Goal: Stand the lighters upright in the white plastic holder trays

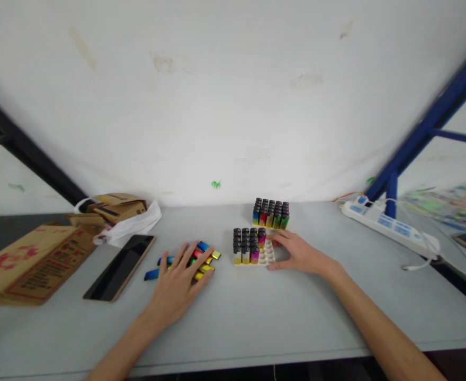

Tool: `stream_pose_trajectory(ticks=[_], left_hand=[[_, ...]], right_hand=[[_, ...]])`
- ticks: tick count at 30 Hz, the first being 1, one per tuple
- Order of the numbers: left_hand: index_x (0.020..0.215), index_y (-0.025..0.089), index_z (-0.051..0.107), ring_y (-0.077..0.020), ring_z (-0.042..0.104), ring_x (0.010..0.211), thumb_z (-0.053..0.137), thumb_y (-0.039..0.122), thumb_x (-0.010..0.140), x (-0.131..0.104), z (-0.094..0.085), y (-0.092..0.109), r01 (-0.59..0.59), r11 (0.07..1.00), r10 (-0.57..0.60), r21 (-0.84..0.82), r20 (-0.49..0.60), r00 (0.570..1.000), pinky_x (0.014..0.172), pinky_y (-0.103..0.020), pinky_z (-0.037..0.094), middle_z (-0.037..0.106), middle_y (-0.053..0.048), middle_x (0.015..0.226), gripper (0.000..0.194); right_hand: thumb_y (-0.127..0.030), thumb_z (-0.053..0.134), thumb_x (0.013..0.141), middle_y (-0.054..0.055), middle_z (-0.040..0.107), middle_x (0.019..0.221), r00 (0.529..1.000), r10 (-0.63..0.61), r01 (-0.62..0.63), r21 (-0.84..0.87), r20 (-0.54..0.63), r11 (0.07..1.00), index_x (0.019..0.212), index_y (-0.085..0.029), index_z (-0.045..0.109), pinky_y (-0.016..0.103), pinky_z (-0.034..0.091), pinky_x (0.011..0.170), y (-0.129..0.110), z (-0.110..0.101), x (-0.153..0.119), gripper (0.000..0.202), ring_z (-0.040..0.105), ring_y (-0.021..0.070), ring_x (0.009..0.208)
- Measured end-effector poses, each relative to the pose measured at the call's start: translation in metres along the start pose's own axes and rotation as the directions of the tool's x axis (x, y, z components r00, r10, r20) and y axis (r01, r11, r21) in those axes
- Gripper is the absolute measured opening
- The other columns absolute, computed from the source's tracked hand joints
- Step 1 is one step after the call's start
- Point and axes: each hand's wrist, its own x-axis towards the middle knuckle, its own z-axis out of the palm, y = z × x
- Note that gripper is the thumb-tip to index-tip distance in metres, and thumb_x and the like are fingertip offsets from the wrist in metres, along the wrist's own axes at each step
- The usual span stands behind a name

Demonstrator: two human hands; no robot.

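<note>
Spread fingers of my left hand [179,286] rest over several loose lighters [207,268], blue, yellow, red and green, lying on the table. My right hand [296,253] is at the right side of a white tray [267,256], thumb at its front corner and the other fingers near a pink-purple lighter [261,237]; the tips are partly hidden, so a grip cannot be made out. Upright lighters [246,248] with black tops fill the tray's left columns, and bare slots show at its right. Behind it stands a full block of upright lighters [270,214] in several colours.
A dark tablet-like device [119,268] lies left of my left hand, beside cardboard boxes [38,262] and a white plastic bag [132,227]. A white power strip [390,225] with cables lies at the right. A wall [233,106] rises behind the table [233,328].
</note>
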Motion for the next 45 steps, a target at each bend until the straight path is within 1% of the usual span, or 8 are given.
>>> stream_pose_trajectory(ticks=[11, 15, 17, 23, 28, 36, 41, 45], left_hand=[[0.155, 0.033, 0.039, -0.0359, 0.039, 0.146, 0.041, 0.051, 0.101, 0.029, 0.002, 0.01, 0.006, 0.996, -0.009, -0.087, -0.038, 0.999, 0.116, -0.065, 0.027, 0.042, -0.015, 0.159, 0.057], [0.159, 0.02, 0.029, -0.03, 0.033, 0.15, 0.033, 0.037, 0.102, 0.024, -0.004, -0.02, 0.043, 0.989, -0.063, -0.14, -0.142, 0.988, 0.123, -0.059, 0.02, 0.039, -0.015, 0.161, 0.06], [0.153, 0.012, 0.041, -0.0302, 0.037, 0.148, 0.034, 0.034, 0.099, 0.02, -0.002, -0.046, 0.063, 0.987, -0.087, -0.147, -0.16, 0.983, 0.123, -0.057, 0.022, 0.05, -0.017, 0.153, 0.058], [0.133, 0.014, 0.063, -0.0298, 0.059, 0.131, 0.038, 0.053, 0.097, 0.009, 0.003, -0.095, 0.065, 0.968, -0.059, -0.243, 0.033, 0.998, 0.123, -0.054, 0.026, 0.066, -0.014, 0.137, 0.059], [0.114, 0.018, 0.076, -0.0307, 0.067, 0.118, 0.041, 0.065, 0.093, 0.008, -0.012, -0.098, 0.116, 0.931, -0.106, -0.346, 0.049, 0.993, 0.11, -0.047, 0.047, 0.074, -0.012, 0.123, 0.062], [0.099, 0.023, 0.079, -0.033, 0.07, 0.101, 0.059, 0.062, 0.083, 0.019, -0.027, -0.099, 0.18, 0.885, -0.114, -0.43, 0.174, 0.978, 0.097, -0.048, 0.052, 0.078, -0.01, 0.103, 0.047], [0.097, 0.024, 0.078, -0.0349, 0.07, 0.101, 0.07, 0.065, 0.073, 0.021, -0.044, -0.095, 0.269, 0.761, -0.231, -0.59, 0.141, 0.963, 0.096, -0.048, 0.053, 0.078, -0.01, 0.103, 0.049], [0.099, 0.023, 0.072, -0.0305, 0.069, 0.107, 0.077, 0.055, 0.075, 0.034, -0.068, -0.073, 0.257, 0.45, -0.377, -0.855, 0.079, 0.923, 0.097, -0.043, 0.055, 0.077, -0.009, 0.11, 0.04]], right_hand=[[-0.068, 0.076, 0.075, 0.014, 0.063, 0.115, 1.0, 0.003, -0.003, -0.017, -0.001, 1.0, 0.126, -0.016, 0.06, 0.045, 0.05, 0.094, -0.001, 0.0, 0.0, 0.075, 0.06, 0.0312, 0.105], [-0.067, 0.076, 0.076, 0.014, 0.063, 0.118, 1.0, 0.013, -0.013, -0.001, 0.002, 1.0, 0.129, -0.017, 0.059, 0.045, 0.049, 0.096, 0.001, 0.001, 0.0, 0.075, 0.06, 0.0314, 0.108], [-0.067, 0.076, 0.076, 0.015, 0.062, 0.122, 1.0, 0.014, -0.014, 0.002, 0.001, 1.0, 0.13, -0.017, 0.059, 0.046, 0.048, 0.098, 0.001, 0.001, -0.001, 0.076, 0.059, 0.0323, 0.111], [-0.069, 0.074, 0.076, 0.017, 0.06, 0.129, 1.0, 0.006, -0.006, -0.011, -0.005, 1.0, 0.133, -0.016, 0.058, 0.048, 0.047, 0.102, 0.004, 0.003, 0.0, 0.079, 0.058, 0.0338, 0.116], [-0.069, 0.074, 0.077, 0.016, 0.061, 0.129, 1.0, 0.012, -0.012, -0.008, 0.003, 1.0, 0.134, -0.017, 0.057, 0.047, 0.047, 0.101, 0.006, 0.004, 0.0, 0.079, 0.059, 0.0334, 0.116], [-0.069, 0.075, 0.076, 0.017, 0.063, 0.123, 1.0, 0.001, -0.001, -0.023, 0.002, 1.0, 0.132, -0.015, 0.058, 0.048, 0.048, 0.1, 0.001, 0.002, 0.001, 0.08, 0.06, 0.0336, 0.112], [-0.069, 0.075, 0.076, 0.016, 0.064, 0.122, 1.0, -0.016, 0.016, -0.03, -0.004, 0.999, 0.134, -0.016, 0.058, 0.048, 0.048, 0.099, 0.001, 0.001, 0.001, 0.08, 0.06, 0.0334, 0.112], [-0.069, 0.075, 0.076, 0.016, 0.064, 0.122, 1.0, -0.023, 0.023, -0.029, -0.005, 0.999, 0.134, -0.015, 0.058, 0.048, 0.048, 0.099, 0.001, 0.001, 0.002, 0.081, 0.06, 0.0332, 0.11]])
